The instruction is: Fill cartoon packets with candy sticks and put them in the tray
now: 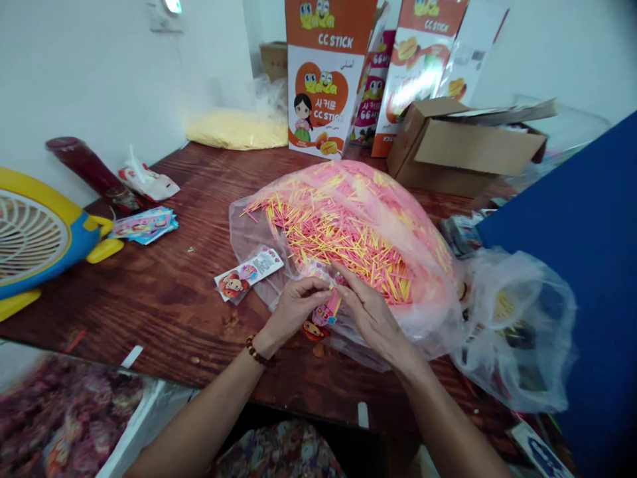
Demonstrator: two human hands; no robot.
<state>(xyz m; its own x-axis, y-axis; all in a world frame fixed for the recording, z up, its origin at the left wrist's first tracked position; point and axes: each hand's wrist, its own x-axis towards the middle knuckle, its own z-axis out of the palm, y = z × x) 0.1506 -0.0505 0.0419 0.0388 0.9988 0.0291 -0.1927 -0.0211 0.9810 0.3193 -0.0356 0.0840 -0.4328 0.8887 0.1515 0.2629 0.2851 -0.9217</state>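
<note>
Evidently, the relation that counted lay at the fingertips: a printed packet (324, 316) sat between the two hands, its long axis running roughly away from the wearer, with the cartoon end nearest the body. The left hand (292, 307) had thumb and forefinger pinched together on the packet's left side. The right hand (371, 317), fingers stretched forward, seemed to have its thumb and fingertips closed about a few pink sticks (334, 303); whether these lay inside the film or against it could not be told.

Just beyond the grip and to its right spread the loose pink and yellow sticks (328, 232), in a big clear plastic bag (408, 206) whose mouth opened toward the hands. The right hand was nearer to that heap, its fingertips overlapping the bag's near edge in this view. The sticks there pointed every way, while the packet had one clear direction.

To the left of the grip, near the left hand, a few flat packets (249, 273) lay slantwise, partly over the bag's film. Farther left, well apart, were blue-edged sachets (145, 226) and a yellow-and-blue fan (34, 229). Beyond the heap stood a CC Stick carton (323, 83).
</note>
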